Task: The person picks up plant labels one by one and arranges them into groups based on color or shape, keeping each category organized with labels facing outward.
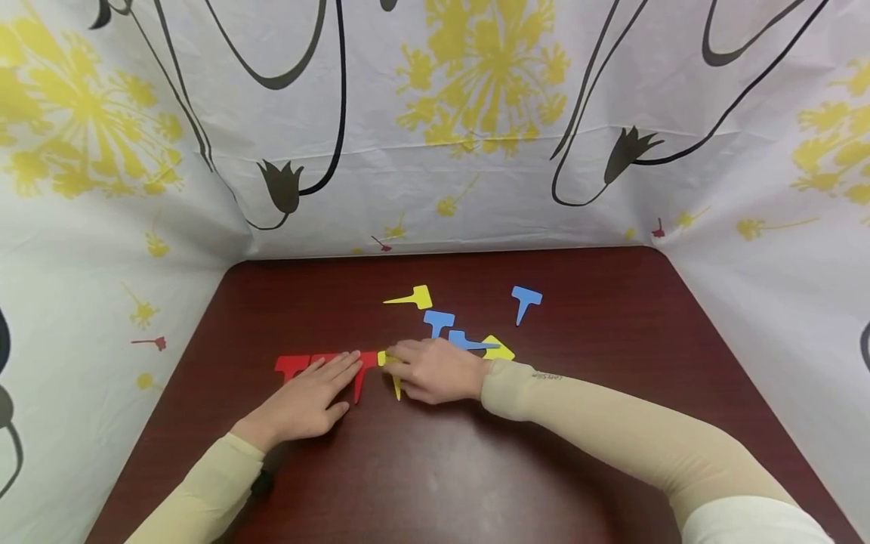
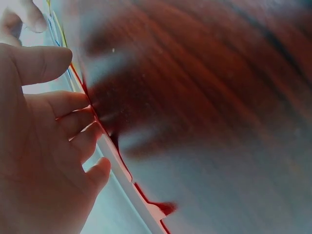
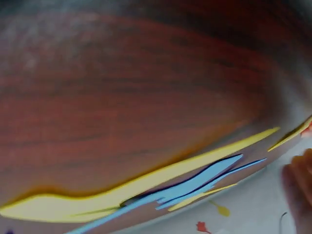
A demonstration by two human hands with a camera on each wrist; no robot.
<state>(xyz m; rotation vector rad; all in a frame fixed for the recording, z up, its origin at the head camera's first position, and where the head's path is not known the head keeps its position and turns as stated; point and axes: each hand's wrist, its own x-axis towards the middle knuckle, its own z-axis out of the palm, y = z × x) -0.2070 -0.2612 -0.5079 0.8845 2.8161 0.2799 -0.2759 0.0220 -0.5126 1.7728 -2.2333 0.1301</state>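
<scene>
Head view: I see the left hand (image 1: pixel 309 400) straight-fingered across the red T-label row (image 1: pixel 292 363); the right hand's (image 1: pixel 442 370) bent fingers meet a yellow T-label (image 1: pixel 397 388) at the row's right end, pinching or pressing, I cannot tell. I judge this aligning; next calls for gentle squaring. Left wrist: fingers reach the row. Right wrist: blue T-labels (image 3: pixel 195 184) off the row.

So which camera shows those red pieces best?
The head view: it looks down on the red pieces, so their T shapes show, though the left hand covers some. The left wrist view shows thin edges; the right wrist view, perhaps one blurred bit.
</scene>
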